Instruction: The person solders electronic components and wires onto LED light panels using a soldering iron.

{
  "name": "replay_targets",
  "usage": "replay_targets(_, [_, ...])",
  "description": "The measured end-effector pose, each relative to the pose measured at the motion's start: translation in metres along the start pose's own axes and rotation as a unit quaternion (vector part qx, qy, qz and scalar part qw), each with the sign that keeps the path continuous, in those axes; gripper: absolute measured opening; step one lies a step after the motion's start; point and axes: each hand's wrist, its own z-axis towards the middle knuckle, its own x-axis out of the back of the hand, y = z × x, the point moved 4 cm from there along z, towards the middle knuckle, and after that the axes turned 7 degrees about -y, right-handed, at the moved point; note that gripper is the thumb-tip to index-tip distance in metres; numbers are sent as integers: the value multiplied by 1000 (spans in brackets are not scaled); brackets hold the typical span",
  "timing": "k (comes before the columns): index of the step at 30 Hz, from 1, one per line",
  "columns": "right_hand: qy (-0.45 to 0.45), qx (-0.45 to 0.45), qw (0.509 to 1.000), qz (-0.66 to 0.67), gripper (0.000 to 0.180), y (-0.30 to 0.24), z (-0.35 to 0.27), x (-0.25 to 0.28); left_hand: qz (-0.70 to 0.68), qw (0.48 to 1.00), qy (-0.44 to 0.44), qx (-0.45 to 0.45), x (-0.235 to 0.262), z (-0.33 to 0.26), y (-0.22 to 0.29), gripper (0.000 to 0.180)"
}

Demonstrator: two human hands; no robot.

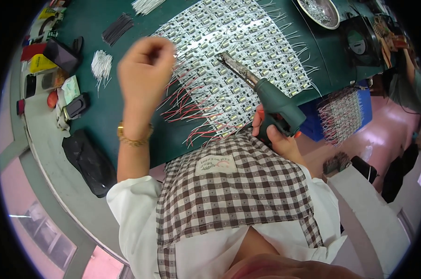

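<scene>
My right hand (282, 142) grips the handle of a dark green soldering gun (280, 104). Its long, stained metal nozzle points up and left over a large panel of small circuit boards (247, 51). White wires stick out along the panel's edges, and red wires (187, 104) fan out at its near left side. At the panel's left edge hovers my left hand (147, 65), its fingers curled together. What its fingertips may hold is too small and blurred to make out.
Left of the panel lie a bundle of black wires (117, 29) and a pile of white wires (102, 65). A metal bowl (333, 21) and a black fan (357, 44) stand at the far right. A blue crate (366, 109) holds more wired boards. A black mesh bag (89, 162) sits at the left.
</scene>
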Motion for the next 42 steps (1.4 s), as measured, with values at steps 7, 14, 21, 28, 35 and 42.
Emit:
replay_targets(7, [-23, 35, 999, -4, 46, 3, -2, 2, 138, 984, -101, -43, -52, -10, -19, 9])
replay_targets(14, [-41, -59, 995, -73, 71, 2, -9, 5, 110, 986, -125, 3, -50, -6, -26, 9])
replay_targets(21, [-79, -76, 986, -124, 60, 0, -5, 2, 117, 983, -143, -4, -48, -4, -26, 10])
replay_targets(28, [-63, -82, 981, -162, 48, 3, -7, -1, 138, 980, -145, -16, -47, -3, -23, 10])
replay_targets(35, [-99, -70, 959, -257, 46, -6, -1, -3, 135, 979, -149, -17, -48, -2, -22, 12])
replay_targets(42, [-21, -22, 993, -118, 35, -24, -1, -10, 138, 978, -157, -13, -47, -1, -22, 12])
